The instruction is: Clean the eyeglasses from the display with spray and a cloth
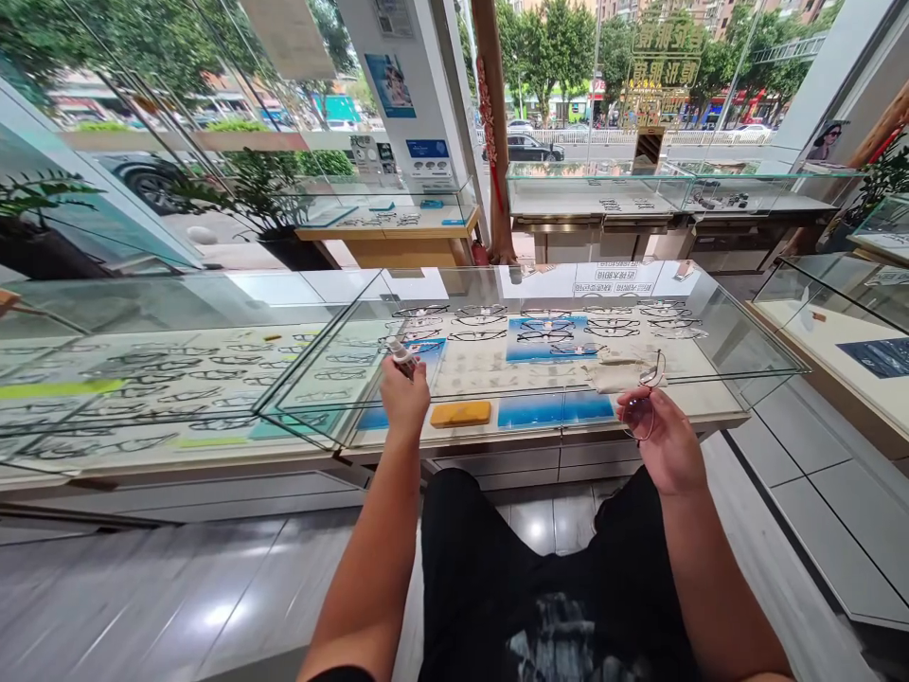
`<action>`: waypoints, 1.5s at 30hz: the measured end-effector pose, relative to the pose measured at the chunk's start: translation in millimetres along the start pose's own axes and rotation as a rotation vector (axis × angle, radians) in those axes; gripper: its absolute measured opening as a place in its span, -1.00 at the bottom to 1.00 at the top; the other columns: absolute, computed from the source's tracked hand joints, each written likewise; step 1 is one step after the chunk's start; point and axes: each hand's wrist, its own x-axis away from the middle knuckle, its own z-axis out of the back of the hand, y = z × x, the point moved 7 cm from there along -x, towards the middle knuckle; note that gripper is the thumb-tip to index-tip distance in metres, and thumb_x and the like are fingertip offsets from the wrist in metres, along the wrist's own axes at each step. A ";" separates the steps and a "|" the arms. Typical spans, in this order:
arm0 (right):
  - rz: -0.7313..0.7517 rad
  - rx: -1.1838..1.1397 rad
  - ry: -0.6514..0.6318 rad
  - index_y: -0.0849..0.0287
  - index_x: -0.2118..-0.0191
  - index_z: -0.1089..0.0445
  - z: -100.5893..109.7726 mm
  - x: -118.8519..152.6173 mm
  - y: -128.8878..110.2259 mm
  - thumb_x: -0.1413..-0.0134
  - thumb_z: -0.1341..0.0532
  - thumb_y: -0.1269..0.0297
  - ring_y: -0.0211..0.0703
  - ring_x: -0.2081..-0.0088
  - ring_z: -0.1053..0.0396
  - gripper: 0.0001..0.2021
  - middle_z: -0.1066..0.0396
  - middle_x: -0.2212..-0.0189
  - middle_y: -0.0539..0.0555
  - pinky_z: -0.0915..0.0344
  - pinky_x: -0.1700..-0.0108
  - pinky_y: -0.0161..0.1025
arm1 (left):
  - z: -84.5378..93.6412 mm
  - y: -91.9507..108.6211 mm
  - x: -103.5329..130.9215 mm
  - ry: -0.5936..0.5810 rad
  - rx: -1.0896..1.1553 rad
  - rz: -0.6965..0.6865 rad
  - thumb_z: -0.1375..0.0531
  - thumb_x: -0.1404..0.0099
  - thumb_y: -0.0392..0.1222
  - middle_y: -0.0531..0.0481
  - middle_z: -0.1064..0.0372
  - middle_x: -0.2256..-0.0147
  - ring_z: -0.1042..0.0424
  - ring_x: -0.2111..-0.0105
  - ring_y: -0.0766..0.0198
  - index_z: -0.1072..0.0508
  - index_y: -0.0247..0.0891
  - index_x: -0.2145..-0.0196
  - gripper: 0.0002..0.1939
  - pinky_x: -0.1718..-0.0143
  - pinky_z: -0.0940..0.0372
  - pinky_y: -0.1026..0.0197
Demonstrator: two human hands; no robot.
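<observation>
Bright daylight pours through the windows (554, 57), paling the street (603, 152) beyond. Reflected lettering (603, 287) and a whitish sheen lie across the glass worktop (710, 296); white spots glare on the glossy floor (220, 616). The black trousers (469, 540) lose detail. Wide-angle distortion stretches the edges, and detail at far left looks smeared.

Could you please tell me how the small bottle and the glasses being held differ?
The small bottle is in the left hand, while the glasses are in the right hand. The bottle is compact with a whitish top; the glasses have a thin frame and a tinted-looking lens. The bottle is mostly covered by its hand, whereas the glasses stick out well beyond theirs. Both are handheld.
</observation>
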 end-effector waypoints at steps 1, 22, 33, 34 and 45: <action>0.008 0.003 0.009 0.05 0.35 -0.69 3.2 0.6 -2.6 0.06 -0.53 -0.08 -0.23 0.31 -0.51 -0.69 -0.66 0.34 0.03 -0.48 0.17 -0.31 | 0.5 0.4 1.7 0.009 -0.009 0.004 -0.24 -0.29 -0.16 -0.39 -0.50 -0.09 -0.48 -0.16 -0.22 -0.31 -0.32 -0.14 -0.51 -0.27 -0.28 -0.22; 0.168 0.127 0.143 0.01 0.33 -0.68 59.6 35.4 -47.5 -0.06 -0.49 -0.06 -0.22 0.30 -0.53 -0.75 -0.67 0.33 0.01 -0.49 0.16 -0.26 | -192.5 244.0 171.0 -0.688 -0.284 -1.099 -0.34 -0.32 -0.17 -0.31 -0.50 0.01 -0.33 -0.08 -0.18 -0.66 -0.29 0.17 -0.82 -0.08 -0.17 -0.15; 0.146 0.113 0.145 0.05 0.32 -0.68 58.0 34.6 -42.7 -0.10 -0.45 0.00 -0.14 0.27 -0.51 -0.77 -0.66 0.30 0.08 -0.47 0.12 -0.17 | -167.1 245.2 156.2 -0.834 -0.112 -0.899 -0.07 -0.39 -0.29 -0.16 -0.45 0.28 -0.37 0.21 0.05 -0.46 -0.24 0.33 -0.81 0.16 -0.21 0.05; 0.139 0.114 0.136 0.05 0.32 -0.68 54.7 32.6 -41.1 -0.10 -0.45 -0.01 -0.14 0.27 -0.51 -0.76 -0.66 0.30 0.08 -0.47 0.12 -0.17 | -155.5 243.9 153.8 -0.849 -0.079 -0.859 -0.03 -0.42 -0.27 -0.11 -0.43 0.33 -0.35 0.28 0.09 -0.42 -0.23 0.34 -0.79 0.23 -0.19 0.08; 0.142 0.154 -0.072 -0.01 0.31 -0.69 -21.0 3.6 -5.7 -0.16 -0.40 -0.01 0.04 -0.14 -0.49 -0.78 -0.66 0.08 0.08 -0.35 -0.23 -0.05 | -58.3 203.8 148.6 -1.089 0.411 -0.426 -0.10 -0.41 0.11 0.12 -0.11 0.48 -0.14 0.43 0.29 -0.21 -0.18 0.43 -0.63 0.36 -0.13 0.21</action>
